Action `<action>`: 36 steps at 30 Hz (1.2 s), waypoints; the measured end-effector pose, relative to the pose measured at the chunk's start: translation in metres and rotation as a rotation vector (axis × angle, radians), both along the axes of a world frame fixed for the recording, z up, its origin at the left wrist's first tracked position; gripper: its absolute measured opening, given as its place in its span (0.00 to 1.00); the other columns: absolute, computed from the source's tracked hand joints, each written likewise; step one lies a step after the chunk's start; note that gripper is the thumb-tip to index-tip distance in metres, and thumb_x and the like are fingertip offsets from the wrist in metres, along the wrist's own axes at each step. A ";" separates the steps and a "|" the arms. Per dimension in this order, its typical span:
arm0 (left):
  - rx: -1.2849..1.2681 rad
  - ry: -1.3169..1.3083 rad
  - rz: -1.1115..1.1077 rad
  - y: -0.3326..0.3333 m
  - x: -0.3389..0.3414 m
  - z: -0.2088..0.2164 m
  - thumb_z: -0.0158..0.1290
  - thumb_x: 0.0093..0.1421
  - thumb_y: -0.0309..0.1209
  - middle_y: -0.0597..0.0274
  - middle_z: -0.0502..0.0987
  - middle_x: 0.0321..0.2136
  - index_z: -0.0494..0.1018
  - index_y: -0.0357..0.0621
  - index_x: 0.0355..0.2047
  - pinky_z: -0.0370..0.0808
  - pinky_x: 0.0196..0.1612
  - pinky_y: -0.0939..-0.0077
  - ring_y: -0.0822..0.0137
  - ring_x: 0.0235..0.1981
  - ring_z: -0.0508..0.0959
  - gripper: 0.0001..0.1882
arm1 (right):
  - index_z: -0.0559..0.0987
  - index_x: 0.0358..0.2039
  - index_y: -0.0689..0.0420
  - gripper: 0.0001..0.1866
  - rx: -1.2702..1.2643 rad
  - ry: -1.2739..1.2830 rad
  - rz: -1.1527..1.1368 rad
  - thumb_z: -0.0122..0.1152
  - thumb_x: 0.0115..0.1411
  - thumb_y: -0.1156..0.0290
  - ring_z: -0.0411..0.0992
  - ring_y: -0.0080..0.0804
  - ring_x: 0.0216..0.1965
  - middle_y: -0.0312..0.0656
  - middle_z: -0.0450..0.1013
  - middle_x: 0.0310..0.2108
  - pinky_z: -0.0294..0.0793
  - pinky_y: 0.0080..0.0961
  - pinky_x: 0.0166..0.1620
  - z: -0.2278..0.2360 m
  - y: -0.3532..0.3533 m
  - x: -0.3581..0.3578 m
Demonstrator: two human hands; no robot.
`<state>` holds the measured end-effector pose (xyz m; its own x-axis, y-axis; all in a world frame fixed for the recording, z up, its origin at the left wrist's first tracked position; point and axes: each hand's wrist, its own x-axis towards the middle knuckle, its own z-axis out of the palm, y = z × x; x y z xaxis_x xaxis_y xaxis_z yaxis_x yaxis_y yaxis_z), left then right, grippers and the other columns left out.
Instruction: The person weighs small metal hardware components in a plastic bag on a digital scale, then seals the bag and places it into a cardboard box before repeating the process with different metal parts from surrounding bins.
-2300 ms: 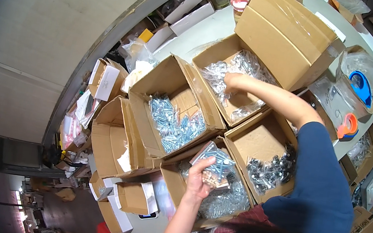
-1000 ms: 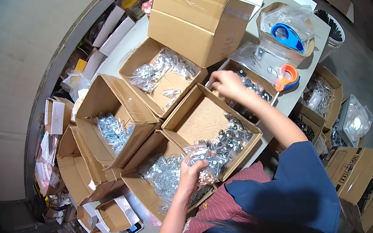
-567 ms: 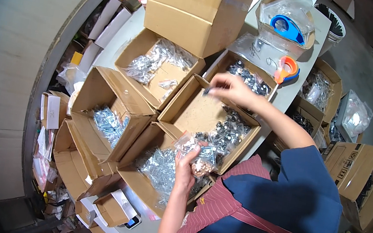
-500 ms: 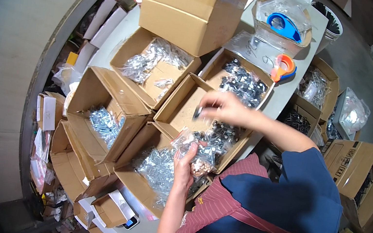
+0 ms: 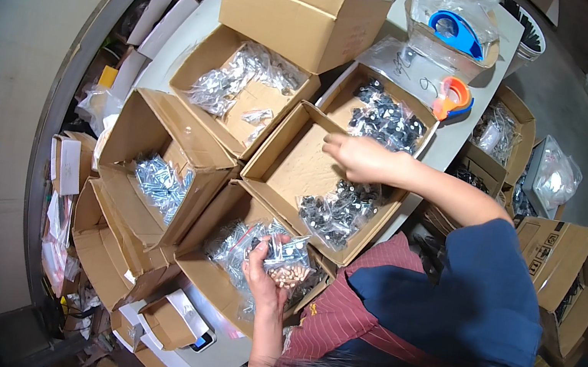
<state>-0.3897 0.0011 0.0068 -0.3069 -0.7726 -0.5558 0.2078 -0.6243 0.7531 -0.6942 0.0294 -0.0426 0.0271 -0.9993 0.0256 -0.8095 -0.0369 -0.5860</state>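
My left hand (image 5: 262, 278) is closed on a clear plastic bag (image 5: 291, 258) filled with metal hardware, dark pieces and tan wooden dowels. It hangs over a cardboard box (image 5: 196, 264) of small clear bags with silvery parts. My right hand (image 5: 357, 157) is above a divided box, its fingers loosely bent and apart, with nothing visible in them. Below it lie several small bags of black parts (image 5: 340, 211), in the box's near end; more black bagged parts (image 5: 390, 118) fill the box behind.
Open boxes hold bagged silver parts (image 5: 236, 88) and bagged screws (image 5: 163, 185). A tall carton (image 5: 281, 6) stands at the back. Tape dispensers, one blue (image 5: 457, 33) and one orange (image 5: 454, 98), are at the table's far right. More cartons (image 5: 558, 255) stand right of the table.
My right hand has moved slightly up and right, and the small dark item in its fingers no longer shows there. My left hand has shifted left and down with the bag.
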 end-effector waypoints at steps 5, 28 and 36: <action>-0.020 -0.053 0.044 0.009 -0.002 0.010 0.49 0.60 0.32 0.46 0.81 0.33 0.74 0.33 0.40 0.81 0.34 0.66 0.59 0.31 0.81 0.13 | 0.67 0.56 0.67 0.35 0.171 0.732 0.291 0.63 0.51 0.62 0.62 0.57 0.58 0.58 0.64 0.58 0.67 0.52 0.54 -0.041 0.031 0.043; 0.102 0.282 -0.302 0.013 0.018 0.013 0.54 0.49 0.28 0.36 0.72 0.53 0.74 0.28 0.36 0.75 0.34 0.75 0.66 0.32 0.78 0.16 | 0.76 0.49 0.60 0.17 0.193 -0.829 0.369 0.62 0.59 0.72 0.74 0.30 0.43 0.39 0.76 0.40 0.72 0.28 0.50 0.066 0.018 0.052; 0.150 0.129 0.276 0.026 0.058 -0.017 0.51 0.52 0.27 0.53 0.79 0.32 0.75 0.35 0.35 0.79 0.40 0.67 0.61 0.32 0.80 0.11 | 0.76 0.46 0.61 0.15 0.000 -0.533 0.443 0.55 0.58 0.77 0.76 0.44 0.44 0.48 0.77 0.41 0.75 0.37 0.48 0.055 -0.061 0.118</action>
<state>-0.3321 0.0275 -0.0103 -0.1723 -0.7489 -0.6399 0.4721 -0.6329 0.6137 -0.5765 -0.0312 0.0120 0.4159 -0.8971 0.1490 -0.3195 -0.2976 -0.8997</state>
